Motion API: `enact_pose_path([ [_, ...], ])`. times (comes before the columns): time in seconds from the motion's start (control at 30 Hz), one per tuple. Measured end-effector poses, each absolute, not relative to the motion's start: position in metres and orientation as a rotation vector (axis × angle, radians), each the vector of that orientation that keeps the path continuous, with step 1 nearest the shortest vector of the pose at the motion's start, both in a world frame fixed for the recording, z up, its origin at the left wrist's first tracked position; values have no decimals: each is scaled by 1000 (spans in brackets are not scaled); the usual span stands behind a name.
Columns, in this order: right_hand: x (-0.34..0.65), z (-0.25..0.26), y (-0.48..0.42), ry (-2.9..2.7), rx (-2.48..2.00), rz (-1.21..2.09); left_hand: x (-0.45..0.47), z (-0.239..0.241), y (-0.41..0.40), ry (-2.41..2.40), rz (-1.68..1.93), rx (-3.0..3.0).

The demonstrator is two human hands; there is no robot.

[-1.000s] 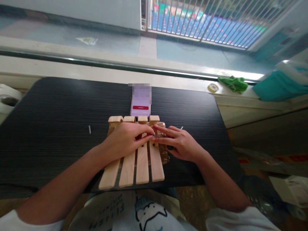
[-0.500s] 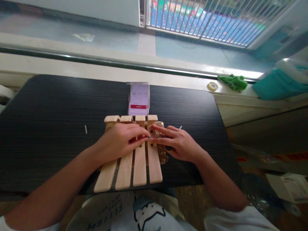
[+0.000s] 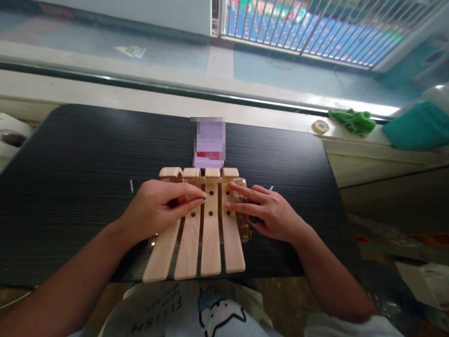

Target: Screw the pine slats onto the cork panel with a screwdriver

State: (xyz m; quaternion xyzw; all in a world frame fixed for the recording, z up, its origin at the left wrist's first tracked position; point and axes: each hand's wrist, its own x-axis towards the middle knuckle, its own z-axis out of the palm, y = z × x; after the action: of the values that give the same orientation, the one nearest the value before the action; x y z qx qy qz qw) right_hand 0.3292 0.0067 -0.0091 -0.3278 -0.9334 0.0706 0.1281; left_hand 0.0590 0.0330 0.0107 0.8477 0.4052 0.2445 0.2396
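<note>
Several pale wooden slats with curved upper ends lie side by side, the right slat (image 3: 234, 248) nearest my right hand. Dark round holes or screw heads dot them. My left hand (image 3: 154, 206) is over the left slats, thumb and forefinger pinching a small screw (image 3: 204, 198) with a dark end; most of it is hidden. My right hand (image 3: 266, 210) rests with two fingers stretched onto the upper part of the right slat. Under the slats is a shiny, brown wrapped block (image 3: 242, 224), mostly covered.
A phone (image 3: 209, 161) lies beyond the slats on the black table (image 3: 87, 154). One loose screw (image 3: 131, 186) is at the left, another (image 3: 271, 188) behind my right hand. On the sill are a tape roll (image 3: 320, 126) and a green cloth (image 3: 354, 121).
My left hand has moved left with the screw, away from my right fingers, uncovering the middle slats' holes. My right hand stays on the right slat. The view has shifted slightly.
</note>
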Motion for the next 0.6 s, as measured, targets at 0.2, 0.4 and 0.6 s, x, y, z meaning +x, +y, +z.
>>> enact_pose_path([
  [0.2, 330, -10, 7, -2686, -952, 195, 51, 14, 30, 1201, 797, 2295],
  [0.4, 330, -8, 6, -2679, -947, 173, 55, 11, 30, 1133, 877, 2296],
  [0.6, 329, -6, 6, -2698, -961, 177, 70, 16, 31, 1073, 837, 2329],
])
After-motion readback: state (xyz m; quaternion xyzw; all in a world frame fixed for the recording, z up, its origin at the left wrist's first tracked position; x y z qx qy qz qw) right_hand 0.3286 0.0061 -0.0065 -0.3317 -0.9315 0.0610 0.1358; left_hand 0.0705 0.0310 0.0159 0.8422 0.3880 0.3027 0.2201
